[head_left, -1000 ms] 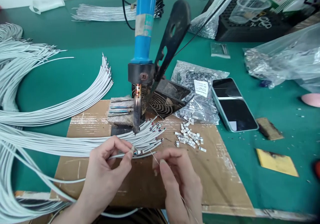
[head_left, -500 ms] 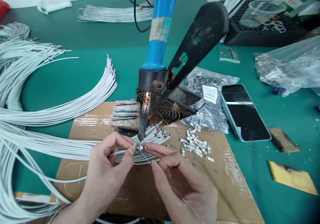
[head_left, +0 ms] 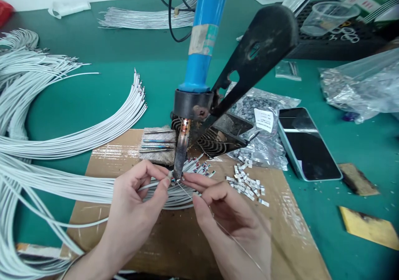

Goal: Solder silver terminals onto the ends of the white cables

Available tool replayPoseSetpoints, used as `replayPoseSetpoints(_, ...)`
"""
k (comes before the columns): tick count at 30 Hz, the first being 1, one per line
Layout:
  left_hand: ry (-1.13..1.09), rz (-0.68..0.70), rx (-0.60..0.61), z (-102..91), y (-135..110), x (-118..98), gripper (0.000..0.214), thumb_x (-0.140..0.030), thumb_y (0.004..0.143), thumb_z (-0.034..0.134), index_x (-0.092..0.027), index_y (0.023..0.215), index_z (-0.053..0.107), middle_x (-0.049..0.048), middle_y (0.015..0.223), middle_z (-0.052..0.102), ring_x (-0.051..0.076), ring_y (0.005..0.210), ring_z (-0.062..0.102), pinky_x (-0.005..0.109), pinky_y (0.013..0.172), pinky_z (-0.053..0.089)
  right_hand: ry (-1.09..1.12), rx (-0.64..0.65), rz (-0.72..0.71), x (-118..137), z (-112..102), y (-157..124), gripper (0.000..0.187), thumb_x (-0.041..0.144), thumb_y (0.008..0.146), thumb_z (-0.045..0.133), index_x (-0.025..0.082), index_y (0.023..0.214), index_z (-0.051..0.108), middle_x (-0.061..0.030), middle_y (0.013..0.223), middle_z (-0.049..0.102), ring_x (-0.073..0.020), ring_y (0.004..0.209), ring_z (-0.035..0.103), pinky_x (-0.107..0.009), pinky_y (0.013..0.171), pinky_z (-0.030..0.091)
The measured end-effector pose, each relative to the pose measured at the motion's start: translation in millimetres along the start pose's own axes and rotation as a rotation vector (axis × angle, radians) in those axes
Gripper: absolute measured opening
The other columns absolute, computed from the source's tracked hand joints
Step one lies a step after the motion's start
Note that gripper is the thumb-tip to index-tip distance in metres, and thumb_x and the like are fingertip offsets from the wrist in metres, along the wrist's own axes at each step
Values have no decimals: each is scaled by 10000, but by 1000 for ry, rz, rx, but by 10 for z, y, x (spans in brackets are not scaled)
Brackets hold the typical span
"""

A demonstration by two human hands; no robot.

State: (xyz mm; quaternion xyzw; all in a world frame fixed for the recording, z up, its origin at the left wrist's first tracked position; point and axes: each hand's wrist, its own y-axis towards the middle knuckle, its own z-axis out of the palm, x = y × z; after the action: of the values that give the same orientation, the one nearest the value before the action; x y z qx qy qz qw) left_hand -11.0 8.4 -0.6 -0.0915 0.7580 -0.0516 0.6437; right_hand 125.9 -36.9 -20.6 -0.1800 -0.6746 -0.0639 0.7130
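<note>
My left hand (head_left: 137,207) pinches the end of one white cable (head_left: 152,185) between thumb and forefinger, right under the tip of the soldering iron (head_left: 181,157). The iron has a blue handle (head_left: 202,43) and hangs in a black stand (head_left: 249,59). My right hand (head_left: 230,221) pinches a thin solder wire (head_left: 224,232) and holds its end against the cable end at the iron's tip. Both hands rest over a cardboard sheet (head_left: 280,226). A fan of white cables (head_left: 93,184) lies under my left hand.
Small metal parts (head_left: 247,186) lie loose on the cardboard. A bag of such parts (head_left: 264,126) and a phone (head_left: 308,142) sit to the right. More white cable bundles (head_left: 28,88) fill the left of the green table. A yellow sponge (head_left: 370,228) lies at the right.
My right hand has come forward and to the left with the solder wire, up to the iron's tip. My left hand has lifted the cable end to the tip.
</note>
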Motion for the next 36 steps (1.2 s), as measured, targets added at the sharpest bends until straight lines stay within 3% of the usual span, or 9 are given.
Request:
replayPoseSetpoints(8,2,-8,10,15,19,-30,138,-161,800,749,-201,689,677,-12,788,778,98,757,738,93,679,547,12,-19,14,47,13,14,211,200,871,729,250,691,629,6,1076,839,-161,1008,793,-237,939,614)
replayPoseSetpoints(19,-13,5,5,-15,-13,3,162,-162,848,756,-204,706,690,11,844,790,118,799,747,127,703,555,42,2,-31,12,-6,12,208,185,882,734,237,700,648,-55,1095,833,-217,994,804,-314,918,651)
replayPoseSetpoints(36,-13,18,31,-24,13,-42,159,-137,833,754,-196,702,687,22,838,795,124,793,765,128,699,570,47,14,-48,25,-3,11,201,203,898,756,234,719,669,-43,1087,831,-207,1002,804,-289,901,652)
